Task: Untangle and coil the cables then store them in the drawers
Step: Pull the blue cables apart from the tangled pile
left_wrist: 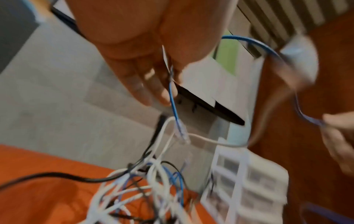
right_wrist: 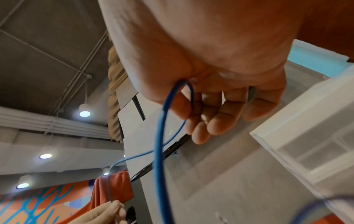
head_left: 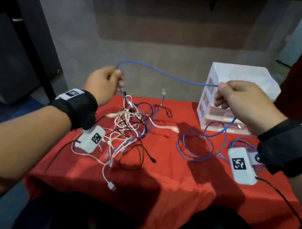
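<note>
Both hands raised over table. Left hand (head_left: 103, 85) pinches blue cable (head_left: 163, 73) near plug, right hand (head_left: 243, 103) pinches it further along, span stretched to free it from tangle (head_left: 129, 128). Drawers (head_left: 210, 110) far right.

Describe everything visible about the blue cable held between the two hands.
The blue cable is thin, round and flexible. The left hand and right hand each pinch it, a span arching between them above the red cloth. Below the left hand hangs its clear plug; below the right, loose loops lie on the cloth.
</note>
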Available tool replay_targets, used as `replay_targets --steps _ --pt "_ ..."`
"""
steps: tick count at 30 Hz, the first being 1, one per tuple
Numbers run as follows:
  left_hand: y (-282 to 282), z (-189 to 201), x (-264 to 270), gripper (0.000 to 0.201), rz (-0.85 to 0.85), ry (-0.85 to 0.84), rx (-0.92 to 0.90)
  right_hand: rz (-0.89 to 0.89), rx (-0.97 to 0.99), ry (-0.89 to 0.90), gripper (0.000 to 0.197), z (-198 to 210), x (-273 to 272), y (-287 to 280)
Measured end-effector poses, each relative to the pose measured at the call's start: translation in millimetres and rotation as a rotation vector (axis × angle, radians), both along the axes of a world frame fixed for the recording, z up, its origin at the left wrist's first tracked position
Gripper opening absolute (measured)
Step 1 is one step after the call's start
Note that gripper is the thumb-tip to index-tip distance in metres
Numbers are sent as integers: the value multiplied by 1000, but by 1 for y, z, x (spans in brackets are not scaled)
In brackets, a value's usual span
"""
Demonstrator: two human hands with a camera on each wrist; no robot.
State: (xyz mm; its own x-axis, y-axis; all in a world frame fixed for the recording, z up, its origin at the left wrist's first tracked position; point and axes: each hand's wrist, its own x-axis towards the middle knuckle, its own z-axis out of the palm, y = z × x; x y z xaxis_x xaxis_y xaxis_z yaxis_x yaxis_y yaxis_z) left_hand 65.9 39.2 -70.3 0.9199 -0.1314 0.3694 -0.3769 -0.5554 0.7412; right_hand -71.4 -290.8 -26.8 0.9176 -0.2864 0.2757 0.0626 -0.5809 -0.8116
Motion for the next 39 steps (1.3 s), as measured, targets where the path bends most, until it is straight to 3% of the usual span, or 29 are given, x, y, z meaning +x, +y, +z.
replay_targets --steps 4,8,11,12,13,16,17,19,22,25,29,31,33,34,36,39 --pt "3 -7 0 32 -19 86 -14 10 -1 15 39 -13 3 7" --pt "2 -2 -6 30 36 64 -197 19 -16 45 40 -18 3 2" --pt "3 9 -10 25 145 -187 -358 -10 -24 15 39 -22 3 -6" --pt "5 12 -12 24 182 -299 -327 -21 -20 -1 39 -22 3 -8" --pt "6 10 -12 26 183 -398 -208 -30 -27 -12 39 -23 3 -9" --pt "8 -5 -17 33 -5 -585 461 -45 -149 43 34 -37 3 -13" --pt "9 -11 -19 34 -73 -606 596 -51 -199 105 32 -47 4 -16" --pt "11 -21 -22 38 -147 -617 686 -61 -281 251 28 -74 7 -24" --pt "10 -23 -27 34 -95 -669 578 31 -244 446 25 -117 14 -27" --pt "2 -14 -33 23 119 -695 259 52 -204 590 28 -151 25 -17" --pt "-17 -27 -51 22 -111 -727 407 -104 -547 706 64 -180 37 -9" --pt "-27 -17 -53 21 -28 -685 121 -155 -509 706 75 -183 40 -7" --pt "-40 -3 -57 18 50 -638 -166 -126 -457 703 61 -182 41 -6" --pt "-49 0 -63 17 40 -613 -198 -103 -462 706 47 -181 41 -6" --pt "-67 -2 -77 18 -54 -548 -153 -83 -514 711 29 -179 40 -9" --pt "-87 -22 -86 20 -177 -372 6 -61 -572 716 28 -173 32 -19"
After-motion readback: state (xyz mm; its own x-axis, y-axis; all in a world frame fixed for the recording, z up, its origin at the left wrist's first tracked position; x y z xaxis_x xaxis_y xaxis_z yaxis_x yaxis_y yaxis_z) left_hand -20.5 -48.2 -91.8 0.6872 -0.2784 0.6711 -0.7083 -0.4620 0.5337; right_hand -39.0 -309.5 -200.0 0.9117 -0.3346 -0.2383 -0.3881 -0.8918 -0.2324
